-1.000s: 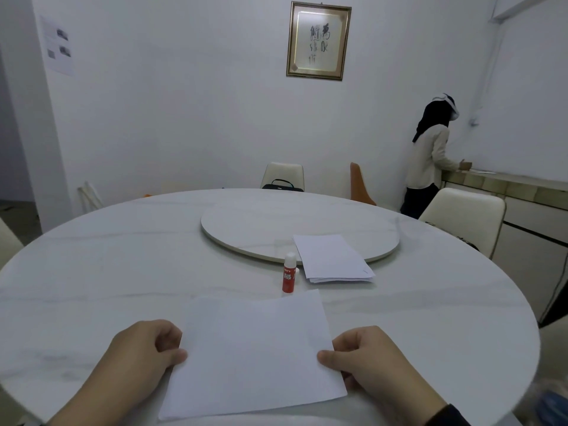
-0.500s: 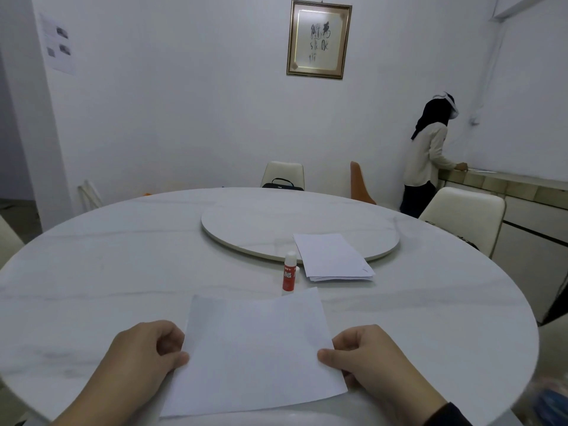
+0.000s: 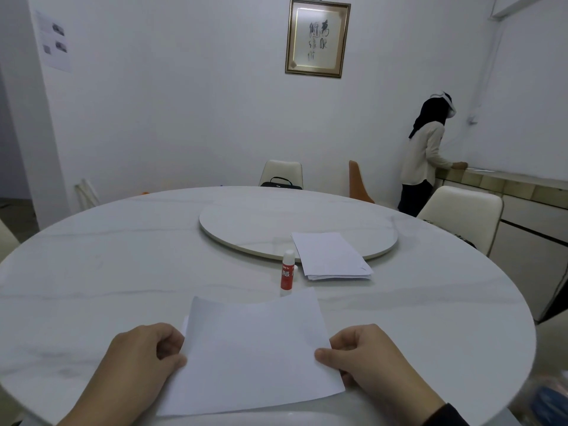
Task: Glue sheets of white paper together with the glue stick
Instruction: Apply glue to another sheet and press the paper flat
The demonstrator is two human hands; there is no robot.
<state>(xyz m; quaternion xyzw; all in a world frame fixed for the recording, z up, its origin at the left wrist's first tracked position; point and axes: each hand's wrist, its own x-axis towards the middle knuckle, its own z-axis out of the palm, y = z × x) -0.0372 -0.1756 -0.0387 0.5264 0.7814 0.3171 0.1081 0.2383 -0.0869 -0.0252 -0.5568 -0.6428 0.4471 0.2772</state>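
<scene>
A white paper sheet (image 3: pixel 252 352) lies at the near edge of the round table, slightly raised. My left hand (image 3: pixel 144 358) pinches its left edge with the thumb on top. My right hand (image 3: pixel 365 358) pinches its right edge the same way. A second sheet's corner peeks out under the left edge. Just beyond the sheet stands a red glue stick (image 3: pixel 287 273) with a white cap, upright. To the right of it lies a stack of white paper (image 3: pixel 330 256), partly on the turntable.
The white marble table (image 3: pixel 123 272) carries a round turntable (image 3: pixel 276 222) at its centre. Cream chairs (image 3: pixel 461 213) stand round it, one with a black bag. A person (image 3: pixel 427 158) stands at a counter at the far right.
The sheet has shifted a little toward me and its far edge has risen toward the glue stick. Both hands keep their pinch on its sides.
</scene>
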